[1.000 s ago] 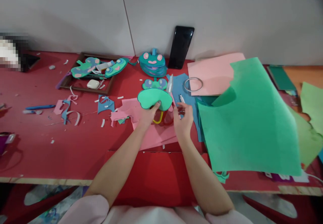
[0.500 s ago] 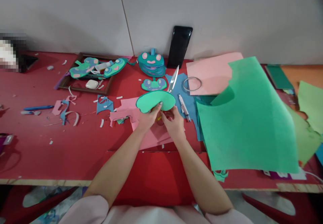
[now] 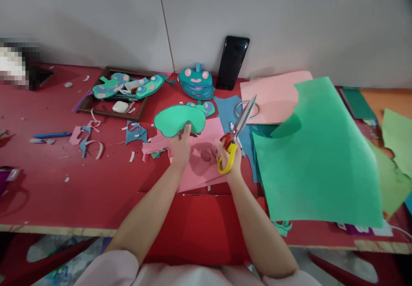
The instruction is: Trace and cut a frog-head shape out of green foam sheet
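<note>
A mask-shaped green felt piece (image 3: 175, 119) with a darker edge is pinched in my left hand (image 3: 183, 144), thumb on top. My right hand (image 3: 234, 157) is closed on scissors (image 3: 240, 127) with yellow and red handles; the closed-looking blades point up and to the right. Below both hands lies pink felt (image 3: 193, 172). Just behind the green piece is a small frog-like face piece (image 3: 209, 107), partly covered. Farther back sits a stack of teal frog-face pieces (image 3: 195, 82). A white pen (image 3: 241, 146) lies partly hidden behind my right hand.
A black phone (image 3: 233, 62) leans against the wall. A brown tray (image 3: 109, 113) holds decorated masks and an earbud case (image 3: 120, 107). To the right are a large green sheet (image 3: 322, 161), pink sheets (image 3: 273, 99) and a metal ring (image 3: 238, 111). Scraps and a blue pen (image 3: 53, 135) lie left.
My hands have moved apart. The left carried the green felt piece leftward; the right drew right with the scissors, which are now plainly visible and raised.
</note>
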A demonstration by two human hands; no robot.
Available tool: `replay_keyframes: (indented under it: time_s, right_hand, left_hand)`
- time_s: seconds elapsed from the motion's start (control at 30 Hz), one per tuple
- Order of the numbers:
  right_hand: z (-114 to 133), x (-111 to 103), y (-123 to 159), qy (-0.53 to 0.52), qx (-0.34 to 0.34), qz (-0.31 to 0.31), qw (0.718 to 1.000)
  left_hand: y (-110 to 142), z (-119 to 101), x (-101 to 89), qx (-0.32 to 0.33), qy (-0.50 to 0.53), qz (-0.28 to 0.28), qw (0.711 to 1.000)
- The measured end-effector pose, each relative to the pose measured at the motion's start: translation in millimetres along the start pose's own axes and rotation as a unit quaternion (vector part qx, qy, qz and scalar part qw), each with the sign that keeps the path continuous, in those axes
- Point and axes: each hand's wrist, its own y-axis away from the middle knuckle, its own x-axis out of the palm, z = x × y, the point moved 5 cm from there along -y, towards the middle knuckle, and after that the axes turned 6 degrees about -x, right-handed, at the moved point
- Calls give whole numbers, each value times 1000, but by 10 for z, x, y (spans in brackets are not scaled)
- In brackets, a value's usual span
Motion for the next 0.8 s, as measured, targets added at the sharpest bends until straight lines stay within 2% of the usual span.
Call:
replay_keyframes:
  time_s: [0.07, 0.17, 0.37, 0.43, 0.6, 0.7, 0.8]
  right_hand:
    - [0, 25, 38, -16, 5, -6, 1000]
    - [44, 59, 48, 13, -13, -15, 1000]
    - [202, -9, -61, 85, -57, -49, 994]
    - [217, -65, -93, 89, -77, -63, 991]
    - [194, -113, -128, 78, -103, -50, 990]
    - [235, -108, -129, 108, -120, -51, 986]
    - [246, -143, -140, 108, -120, -62, 985]
  left_hand:
    - [-5, 14, 22, -2, -30, 13, 999]
    - [44, 0, 72, 15, -56, 46, 997]
    - [151, 63, 258, -10, -46, 187, 981]
    - [176, 86, 289, -22, -45, 197, 979]
    - [203, 110, 289, -35, -64, 173, 982]
    - [189, 169, 339, -75, -146, 211, 964]
    - [143, 170, 426, -80, -152, 244, 954]
